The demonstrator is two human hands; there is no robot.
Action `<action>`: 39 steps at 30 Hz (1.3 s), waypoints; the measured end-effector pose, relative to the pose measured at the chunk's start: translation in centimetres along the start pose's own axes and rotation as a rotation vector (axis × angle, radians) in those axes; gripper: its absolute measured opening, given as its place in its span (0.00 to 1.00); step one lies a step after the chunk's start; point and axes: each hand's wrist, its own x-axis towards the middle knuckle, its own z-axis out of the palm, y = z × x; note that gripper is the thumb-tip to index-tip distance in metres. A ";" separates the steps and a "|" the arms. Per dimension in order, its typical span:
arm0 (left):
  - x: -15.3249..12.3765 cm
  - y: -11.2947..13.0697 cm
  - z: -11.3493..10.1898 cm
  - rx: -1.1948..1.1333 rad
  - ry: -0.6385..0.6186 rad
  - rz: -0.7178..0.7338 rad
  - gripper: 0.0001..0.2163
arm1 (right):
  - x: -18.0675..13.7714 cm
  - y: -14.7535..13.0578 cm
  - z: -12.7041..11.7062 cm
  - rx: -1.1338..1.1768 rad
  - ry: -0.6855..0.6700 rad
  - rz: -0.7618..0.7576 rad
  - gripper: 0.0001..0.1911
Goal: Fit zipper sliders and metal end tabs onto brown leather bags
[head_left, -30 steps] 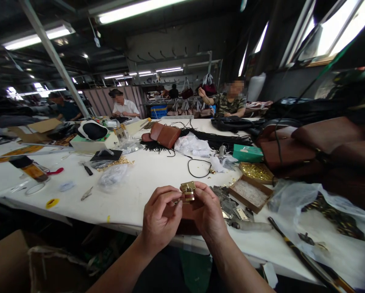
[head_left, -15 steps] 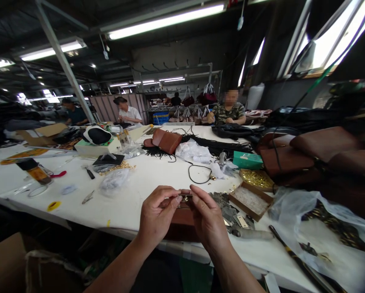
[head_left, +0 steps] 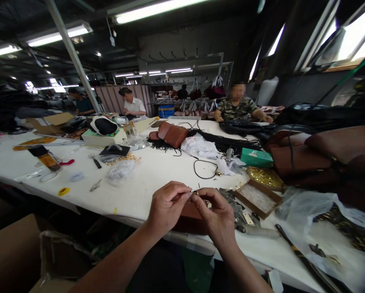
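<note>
My left hand [head_left: 167, 207] and my right hand [head_left: 216, 215] meet over the near edge of the white table [head_left: 146, 179]. Both pinch a small gold metal fitting [head_left: 197, 192] between fingertips. It sits on top of a brown leather piece [head_left: 190, 215] that lies under my hands, mostly hidden by them. Just right of my right hand is a heap of small grey metal plates [head_left: 235, 205].
Right of my hands stand a cardboard tray of white bits [head_left: 257, 198], a tray of gold parts [head_left: 264, 176] and a green box [head_left: 256, 156]. Brown bags [head_left: 322, 150] pile at right; a clear plastic bag [head_left: 316, 211] lies nearby. Two people sit across the table.
The gold lock was held up facing me a second ago; my hands have since lowered and turned it down onto the brown leather piece. The camera has shifted slightly.
</note>
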 end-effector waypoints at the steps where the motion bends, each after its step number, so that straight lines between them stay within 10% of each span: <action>1: 0.3 -0.2 0.0 -0.019 -0.028 -0.005 0.05 | 0.4 0.2 0.0 0.039 -0.003 0.050 0.08; 15: 0.4 -15.5 0.1 0.513 -0.683 -0.424 0.19 | 1.2 9.2 -0.2 -0.288 -0.104 0.237 0.22; 27: 1.1 -16.2 2.0 0.645 -0.873 -0.431 0.28 | -0.2 9.6 0.6 -0.432 -0.169 -0.046 0.16; 39: 0.9 -13.3 1.1 0.653 -0.659 -0.409 0.24 | -2.0 10.3 -0.9 -0.425 -0.115 -0.102 0.11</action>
